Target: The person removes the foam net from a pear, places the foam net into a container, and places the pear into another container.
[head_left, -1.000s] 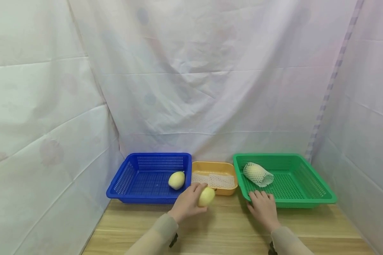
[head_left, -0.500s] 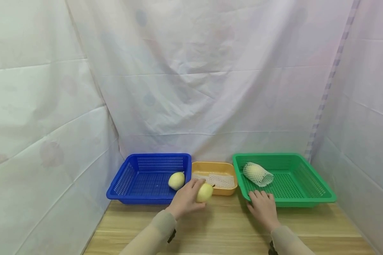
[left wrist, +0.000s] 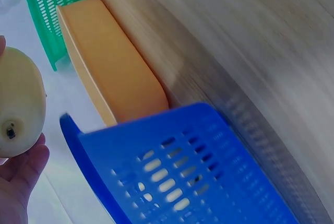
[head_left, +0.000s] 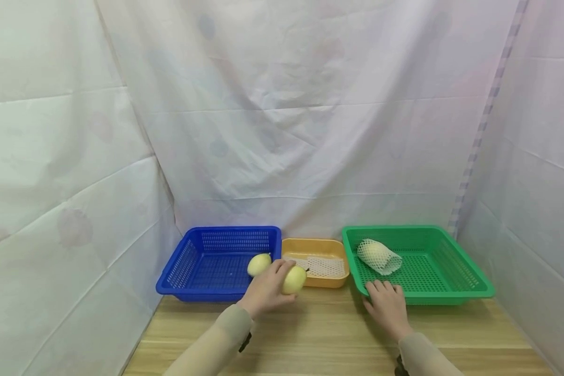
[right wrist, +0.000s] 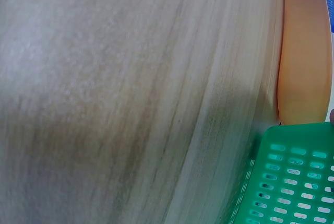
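Nearest us, the left hand has drifted leftward over the last second, from in front of the orange tray to beside the near right corner of the blue basket. Its fingers and thumb close round a bare pear, held, we judge, clear of the table and outside the baskets and tray. The right hand has stayed put, gripping the green basket at its near left rim. Farther in, we see a second pear in the blue basket, white foam nets in the tray and a net-wrapped pear in the green basket, all unmoved. Under everything runs the wood-grained table, shadowed around the hands. Farthest off, we find pale curtains, creased, hanging behind and along both sides.
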`<state>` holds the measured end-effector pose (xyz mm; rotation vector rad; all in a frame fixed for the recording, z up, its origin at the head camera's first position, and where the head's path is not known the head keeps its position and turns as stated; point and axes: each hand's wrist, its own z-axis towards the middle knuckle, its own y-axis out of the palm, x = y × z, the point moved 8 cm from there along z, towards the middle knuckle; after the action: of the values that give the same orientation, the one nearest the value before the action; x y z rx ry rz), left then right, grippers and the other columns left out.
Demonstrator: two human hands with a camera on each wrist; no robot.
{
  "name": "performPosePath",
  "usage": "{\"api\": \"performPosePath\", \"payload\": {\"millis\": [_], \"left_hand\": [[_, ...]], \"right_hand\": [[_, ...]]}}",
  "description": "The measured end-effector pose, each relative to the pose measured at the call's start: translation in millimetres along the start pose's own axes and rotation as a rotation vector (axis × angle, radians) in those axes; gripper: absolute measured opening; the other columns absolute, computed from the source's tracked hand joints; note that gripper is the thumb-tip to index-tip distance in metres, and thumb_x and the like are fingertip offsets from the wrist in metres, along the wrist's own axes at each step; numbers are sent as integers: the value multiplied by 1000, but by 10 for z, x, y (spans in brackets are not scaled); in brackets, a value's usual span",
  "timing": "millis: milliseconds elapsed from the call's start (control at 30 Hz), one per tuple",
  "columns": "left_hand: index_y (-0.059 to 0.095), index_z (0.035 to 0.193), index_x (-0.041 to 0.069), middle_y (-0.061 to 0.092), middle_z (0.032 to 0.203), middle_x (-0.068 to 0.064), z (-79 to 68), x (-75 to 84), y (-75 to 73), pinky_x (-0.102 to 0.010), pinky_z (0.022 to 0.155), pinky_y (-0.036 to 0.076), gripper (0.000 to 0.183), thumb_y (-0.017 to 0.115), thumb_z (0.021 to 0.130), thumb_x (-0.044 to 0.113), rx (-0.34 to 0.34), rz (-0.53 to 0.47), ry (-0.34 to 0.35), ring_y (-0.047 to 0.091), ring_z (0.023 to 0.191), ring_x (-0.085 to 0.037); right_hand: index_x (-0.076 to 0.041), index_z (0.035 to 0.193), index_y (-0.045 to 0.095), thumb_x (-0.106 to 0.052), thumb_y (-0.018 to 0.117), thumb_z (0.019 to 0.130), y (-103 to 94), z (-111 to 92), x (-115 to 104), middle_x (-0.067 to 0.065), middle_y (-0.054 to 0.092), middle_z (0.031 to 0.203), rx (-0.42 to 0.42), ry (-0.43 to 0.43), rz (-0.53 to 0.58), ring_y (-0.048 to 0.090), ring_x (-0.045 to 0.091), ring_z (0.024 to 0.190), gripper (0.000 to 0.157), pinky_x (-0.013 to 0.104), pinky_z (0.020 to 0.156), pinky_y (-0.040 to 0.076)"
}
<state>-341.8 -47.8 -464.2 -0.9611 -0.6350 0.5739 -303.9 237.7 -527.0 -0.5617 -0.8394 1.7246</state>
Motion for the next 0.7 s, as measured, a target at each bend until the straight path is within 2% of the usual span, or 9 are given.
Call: {"api": "performPosePath", "payload": {"millis": [267, 433, 700], "left_hand": [[46, 138, 22, 55, 119, -2, -56, -152, -121, -36, 69, 51, 78, 80, 71, 42, -19, 2, -69, 59, 92, -16], [44, 138, 26, 55, 118, -1, -61, -263, -169, -35, 68, 50, 77, 80, 71, 42, -22, -4, -113, 58, 90, -15], [45, 141, 19, 55, 124, -6, -71, -395, -237, -38, 70, 50, 81, 80, 72, 43, 1, -16, -141, 59, 92, -20]], "right_hand": [[-11, 94, 64, -23, 88, 65, -5, 2, 5, 6, 62, 84, -2, 5, -3, 55, 28, 74, 40, 47, 66, 38], [-10, 96, 65, -24, 88, 65, -2, 4, 2, 7, 63, 86, -10, 7, 1, 56, 28, 75, 41, 47, 67, 38], [-10, 96, 65, -23, 87, 66, -14, 13, -1, 7, 63, 86, -11, 6, 11, 55, 28, 74, 40, 47, 66, 37]]}}
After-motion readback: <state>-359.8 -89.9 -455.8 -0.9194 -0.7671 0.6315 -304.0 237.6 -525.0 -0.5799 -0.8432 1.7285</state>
